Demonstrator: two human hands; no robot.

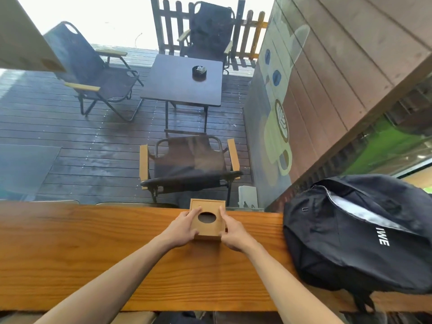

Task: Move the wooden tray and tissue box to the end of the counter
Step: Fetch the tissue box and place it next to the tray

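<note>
Tissue box, wooden with an oval hole on top, sits at the far edge of the counter, about mid-frame. Left hand clasps its left side, right hand its right side; fingers of both are curled over the top edge, closed on the box. Can't tell if it's lifted or still resting on the wood, looks low either way.

Tray: not visible anywhere on the counter in this view, so its status is unknown. It may be out of frame or already moved.

Backpack, black, lies on the counter just right of the box and takes up that end. The left stretch of the counter is bare.

Progress: box gripped, not yet at an end of the counter. Left to do: carry or slide the box to the end, likely leftward given the backpack, then deal with the tray.

Beyond the counter: chair, table, wet deck.
</note>
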